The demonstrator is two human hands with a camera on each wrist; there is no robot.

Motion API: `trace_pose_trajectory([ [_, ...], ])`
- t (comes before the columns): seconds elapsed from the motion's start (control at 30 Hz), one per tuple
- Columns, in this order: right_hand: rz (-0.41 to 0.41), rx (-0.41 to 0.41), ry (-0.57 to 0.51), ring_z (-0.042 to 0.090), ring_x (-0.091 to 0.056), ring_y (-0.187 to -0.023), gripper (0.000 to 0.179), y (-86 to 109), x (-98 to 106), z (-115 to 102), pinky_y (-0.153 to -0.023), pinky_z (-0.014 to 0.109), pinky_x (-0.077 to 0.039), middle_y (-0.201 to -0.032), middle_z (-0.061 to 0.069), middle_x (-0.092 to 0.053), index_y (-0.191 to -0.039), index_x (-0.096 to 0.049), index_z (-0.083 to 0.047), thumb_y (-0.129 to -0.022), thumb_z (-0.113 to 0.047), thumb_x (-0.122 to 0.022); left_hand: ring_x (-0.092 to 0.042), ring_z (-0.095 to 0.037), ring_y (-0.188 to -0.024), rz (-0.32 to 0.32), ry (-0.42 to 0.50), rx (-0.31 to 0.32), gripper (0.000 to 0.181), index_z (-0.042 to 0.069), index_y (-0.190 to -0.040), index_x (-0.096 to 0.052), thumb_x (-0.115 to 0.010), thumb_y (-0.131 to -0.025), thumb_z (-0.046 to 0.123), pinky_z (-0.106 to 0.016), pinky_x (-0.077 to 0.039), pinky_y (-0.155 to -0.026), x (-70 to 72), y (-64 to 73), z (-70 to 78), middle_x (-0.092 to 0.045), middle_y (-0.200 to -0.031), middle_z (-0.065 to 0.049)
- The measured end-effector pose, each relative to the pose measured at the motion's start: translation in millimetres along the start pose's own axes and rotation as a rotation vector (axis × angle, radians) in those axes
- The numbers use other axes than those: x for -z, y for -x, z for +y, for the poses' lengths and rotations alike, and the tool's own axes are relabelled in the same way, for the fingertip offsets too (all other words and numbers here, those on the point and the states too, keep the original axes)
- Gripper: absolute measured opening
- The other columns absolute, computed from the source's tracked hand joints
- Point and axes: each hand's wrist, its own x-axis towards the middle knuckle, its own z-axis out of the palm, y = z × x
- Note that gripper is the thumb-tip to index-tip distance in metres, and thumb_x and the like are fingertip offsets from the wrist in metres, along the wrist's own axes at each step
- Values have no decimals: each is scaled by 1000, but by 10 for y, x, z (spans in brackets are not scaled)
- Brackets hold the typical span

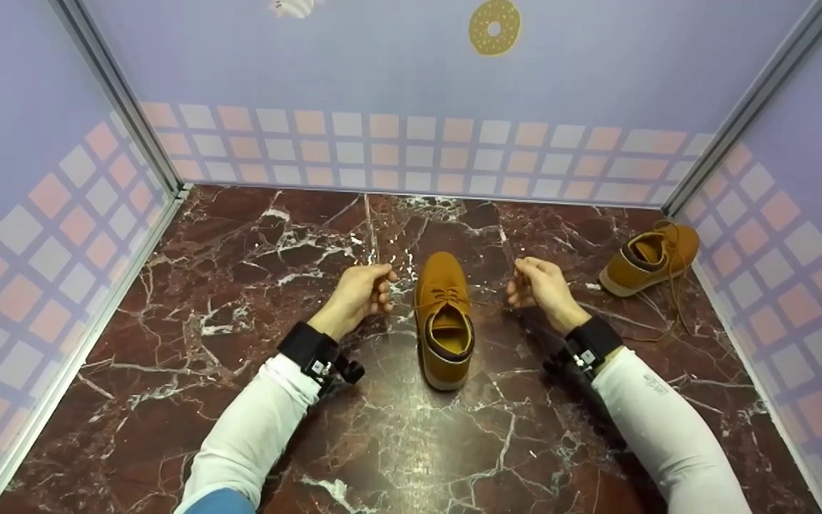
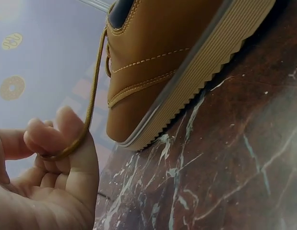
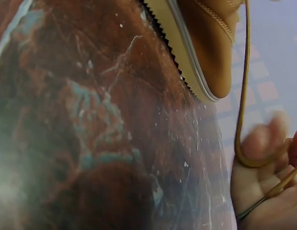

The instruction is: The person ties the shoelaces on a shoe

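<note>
A tan lace-up shoe (image 1: 444, 321) stands upright on the marbled floor, its toe pointing away from me. My left hand (image 1: 362, 294) is left of it, with a brown shoelace (image 2: 93, 91) pinched between thumb and curled fingers. On the other side, my right hand (image 1: 541, 289) pinches the other lace end (image 3: 243, 91), which loops round its fingers. Both laces run out from the shoe's top to the hands. The shoe's side and ridged sole (image 2: 201, 72) show close up in the left wrist view. Neither hand touches the shoe body.
A second tan shoe (image 1: 650, 258) lies at the right by the wall, its long loose lace trailing on the floor. Purple walls (image 1: 411, 78) with a checked band enclose the back and both sides. Dark red marbled floor (image 1: 411, 450) lies beneath everything.
</note>
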Motion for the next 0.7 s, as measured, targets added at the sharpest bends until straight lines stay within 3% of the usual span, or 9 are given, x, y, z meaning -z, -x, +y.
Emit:
trace_pose_trajectory([
  [0.13, 21, 25, 169, 13, -74, -62, 34, -39, 22, -10, -59, 25, -61, -75, 0, -77, -92, -64, -5, -118, -24, -52, -55, -8, -57, 14, -11, -16, 23, -4, -115, -65, -59, -115, 19, -26, -63, -60, 21, 22, 30, -57, -69, 5],
  [0.27, 94, 116, 583, 21, -78, -70, 37, -39, 105, 14, -67, 29, -61, -85, 8, -83, -103, -76, -4, -115, -34, -58, -68, -15, -68, 96, -7, -33, 27, -1, -129, -59, -65, -111, 17, -32, -69, -69, 85, 32, 66, -70, -91, -7],
  [0.33, 146, 174, 782, 30, -82, -84, 39, -23, 145, 29, -79, 39, -63, -100, 12, -86, -113, -81, -6, -113, -40, -61, -74, -21, -85, 187, -19, -39, 51, -2, -150, -48, -69, -108, 18, -37, -72, -81, 129, 34, 82, -73, -116, -16],
  [0.4, 190, 223, 907, 38, -83, -102, 41, -2, 164, 36, -91, 51, -63, -115, 16, -87, -124, -81, -8, -111, -43, -64, -78, -35, -106, 297, -40, -62, 82, -3, -168, -28, -72, -103, 19, -44, -71, -97, 167, 37, 103, -64, -147, -25],
  [0.43, 201, 246, 943, 41, -81, -109, 41, 6, 166, 38, -97, 56, -61, -122, 17, -85, -129, -80, -9, -110, -42, -65, -74, -38, -123, 352, -72, -77, 95, -2, -173, -17, -73, -100, 21, -46, -66, -110, 181, 45, 115, -54, -161, -28],
  [0.5, 189, 281, 962, 46, -78, -120, 43, 22, 144, 33, -106, 64, -59, -132, 20, -82, -137, -77, -8, -108, -39, -67, -58, -44, -149, 403, -147, -121, 108, -1, -177, -5, -74, -97, 20, -51, -51, -130, 191, 62, 137, -38, -176, -30],
  [0.57, 148, 317, 953, 48, -75, -126, 46, 42, 95, 18, -110, 66, -57, -137, 22, -79, -144, -73, -6, -108, -35, -68, -44, -45, -163, 379, -261, -188, 104, -1, -178, -12, -72, -95, 18, -54, -38, -139, 167, 84, 150, -31, -180, -31],
  [0.63, 94, 352, 936, 50, -72, -131, 49, 63, 30, 2, -115, 67, -55, -144, 24, -76, -149, -68, -4, -108, -31, -68, -36, -42, -169, 289, -419, -244, 93, 2, -176, -26, -72, -96, 16, -57, -30, -142, 112, 126, 152, -33, -182, -27],
  [0.7, 37, 372, 907, 49, -72, -134, 53, 90, -46, -16, -117, 66, -55, -150, 24, -73, -154, -64, -3, -107, -28, -68, -64, -39, -142, 162, -567, -300, 82, 6, -172, -40, -73, -98, 15, -56, -42, -136, 24, 171, 140, -43, -178, -23],
])
